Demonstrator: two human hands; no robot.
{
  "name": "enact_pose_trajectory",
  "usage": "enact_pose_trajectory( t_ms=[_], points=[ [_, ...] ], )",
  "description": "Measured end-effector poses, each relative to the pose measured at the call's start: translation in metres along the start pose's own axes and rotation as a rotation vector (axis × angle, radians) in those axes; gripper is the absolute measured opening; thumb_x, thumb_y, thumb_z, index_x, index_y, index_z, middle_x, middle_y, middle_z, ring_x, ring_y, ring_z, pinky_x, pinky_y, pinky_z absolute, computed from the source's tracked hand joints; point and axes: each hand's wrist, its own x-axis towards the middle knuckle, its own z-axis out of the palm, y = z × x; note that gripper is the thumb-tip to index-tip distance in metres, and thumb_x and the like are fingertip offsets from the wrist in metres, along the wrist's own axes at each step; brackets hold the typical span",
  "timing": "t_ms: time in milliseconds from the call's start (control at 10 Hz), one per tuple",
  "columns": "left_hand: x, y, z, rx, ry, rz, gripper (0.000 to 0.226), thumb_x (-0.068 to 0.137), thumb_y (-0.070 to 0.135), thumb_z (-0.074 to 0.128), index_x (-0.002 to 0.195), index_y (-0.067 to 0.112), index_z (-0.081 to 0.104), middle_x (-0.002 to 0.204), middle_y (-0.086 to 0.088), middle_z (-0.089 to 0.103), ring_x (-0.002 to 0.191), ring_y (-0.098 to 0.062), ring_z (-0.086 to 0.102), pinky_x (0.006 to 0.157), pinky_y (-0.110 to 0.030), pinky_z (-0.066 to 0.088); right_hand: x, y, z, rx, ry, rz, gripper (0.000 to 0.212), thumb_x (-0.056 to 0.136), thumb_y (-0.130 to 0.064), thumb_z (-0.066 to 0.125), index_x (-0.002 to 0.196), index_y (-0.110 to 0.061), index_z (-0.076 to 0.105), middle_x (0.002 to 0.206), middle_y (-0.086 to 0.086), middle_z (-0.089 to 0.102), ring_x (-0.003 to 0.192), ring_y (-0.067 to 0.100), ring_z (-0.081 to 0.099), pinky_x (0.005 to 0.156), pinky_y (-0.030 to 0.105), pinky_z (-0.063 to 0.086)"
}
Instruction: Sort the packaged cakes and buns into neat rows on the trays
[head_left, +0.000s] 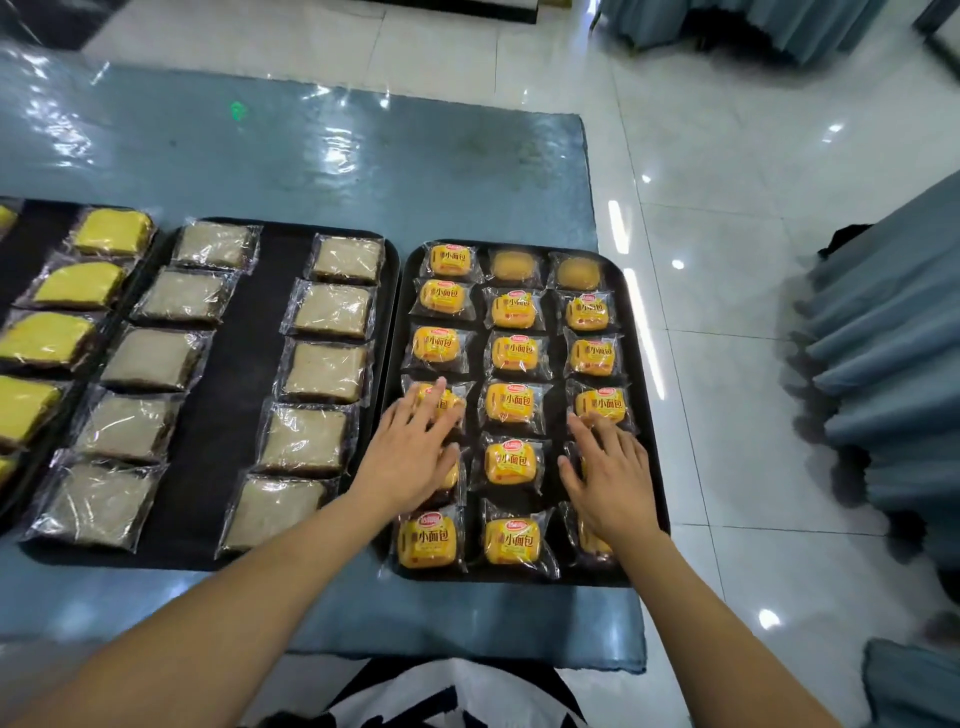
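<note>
Left hand (410, 457) and right hand (610, 467) lie flat, fingers straight, pressing buns (511, 460) near right tray's (647, 415) front edge; nudge packets lightly, aligning columns without overlap

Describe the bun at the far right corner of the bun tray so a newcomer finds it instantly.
Start at the rightmost black tray, the one filled with small orange buns. Go to its farthest row and take the right-hand bun. Like its left neighbour, it lies plain side up with no printed label, but it sits in the corner.
</note>
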Motion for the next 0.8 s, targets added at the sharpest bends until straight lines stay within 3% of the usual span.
enact_pose_trajectory(
  t_ms=[100,200,300,400,500,600,800],
  points=[
    [0.027,-0.004,-0.008,0.002,-0.098,-0.015,0.059,0.103,0.055,0.023,0.158,0.036,0.011,0.168,-0.005,-0.005,0.154,-0.033,-0.004,0.124,-0.050,0.009,0.019,-0.004,-0.007,-0.037,-0.074,0.050,0.063,0.102,-0.057,0.036,0.159,-0.036,0.019,0.168,0.002,0.019,0.155,0.027,0.015,0.126,0.048,0.011],
    [0.029,-0.005,-0.003,-0.026,-0.176,-0.049,0.060,0.103,0.057,0.025,0.158,0.038,0.011,0.168,-0.006,-0.001,0.154,-0.034,-0.002,0.122,-0.050,0.009,0.028,0.000,-0.010,-0.041,-0.181,0.119,0.064,0.102,-0.060,0.033,0.159,-0.037,0.016,0.170,0.002,0.012,0.155,0.029,0.012,0.126,0.052,0.010],
    [0.027,-0.004,0.003,-0.033,-0.150,-0.074,0.061,0.103,0.058,0.026,0.158,0.039,0.009,0.168,-0.005,0.002,0.154,-0.033,-0.001,0.122,-0.049,0.010,0.031,0.000,-0.011,-0.035,-0.224,0.136,0.065,0.102,-0.060,0.032,0.160,-0.036,0.015,0.170,0.003,0.010,0.154,0.032,0.018,0.125,0.053,0.015],
    [0.026,-0.003,0.002,-0.029,-0.154,-0.087,0.062,0.103,0.058,0.026,0.159,0.040,0.006,0.168,-0.004,-0.001,0.154,-0.031,-0.003,0.123,-0.048,0.008,0.028,-0.006,-0.012,-0.083,-0.175,0.139,0.066,0.101,-0.062,0.032,0.160,-0.035,0.018,0.168,0.004,0.017,0.153,0.030,0.018,0.125,0.052,0.015],
    [0.026,-0.004,0.001,-0.025,-0.147,-0.084,0.061,0.103,0.057,0.026,0.158,0.042,0.005,0.168,-0.004,-0.003,0.154,-0.031,-0.003,0.123,-0.049,0.009,0.031,-0.008,-0.013,-0.129,-0.142,0.131,0.069,0.100,-0.065,0.031,0.160,-0.034,0.018,0.168,0.005,0.018,0.156,0.028,0.008,0.126,0.052,0.002],
    [0.026,-0.006,-0.004,-0.025,-0.144,-0.086,0.060,0.104,0.053,0.029,0.158,0.041,0.007,0.168,-0.004,0.000,0.154,-0.032,0.002,0.122,-0.050,0.012,0.036,-0.006,-0.015,-0.092,-0.184,0.152,0.071,0.099,-0.064,0.035,0.160,-0.036,0.013,0.169,0.006,0.014,0.156,0.029,0.007,0.126,0.053,0.004],
    [0.035,0.002,-0.044,-0.040,-0.010,-0.015,0.054,0.103,0.044,0.038,0.154,0.034,0.024,0.163,-0.001,0.023,0.150,-0.028,0.018,0.121,-0.049,0.019,0.060,-0.021,-0.044,-0.005,-0.046,0.101,0.064,0.100,-0.057,0.042,0.157,-0.034,0.024,0.165,0.004,0.026,0.151,0.029,0.026,0.124,0.052,0.018]
  ],
)
